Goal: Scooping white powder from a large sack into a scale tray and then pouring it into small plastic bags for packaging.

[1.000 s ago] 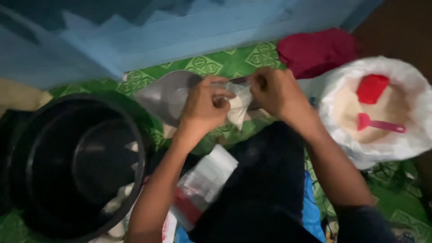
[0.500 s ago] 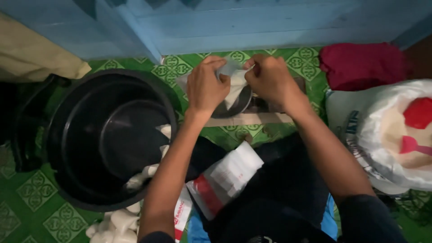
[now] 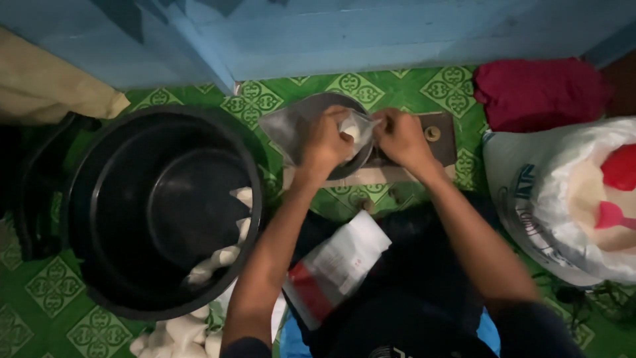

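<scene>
My left hand (image 3: 326,142) and my right hand (image 3: 399,137) both pinch the top of a small clear plastic bag (image 3: 354,126) with something white inside. The bag hangs over a round metal scale pan (image 3: 311,109) on a small weighing scale (image 3: 438,136) standing on the green patterned floor. The hands are close together, fingers closed on the bag's mouth.
A big black bucket (image 3: 159,212) sits at left, with small white filled bags (image 3: 218,255) by its rim and more white bags (image 3: 179,335) below. A pack of plastic bags (image 3: 334,265) lies on my lap. A white sack (image 3: 550,199) with a red scoop (image 3: 613,215) is at right; red cloth (image 3: 540,89) behind.
The view has shifted so the bucket and sack sit further right. My hands still work the small bag's mouth over the scale pan, lower in view than before.
</scene>
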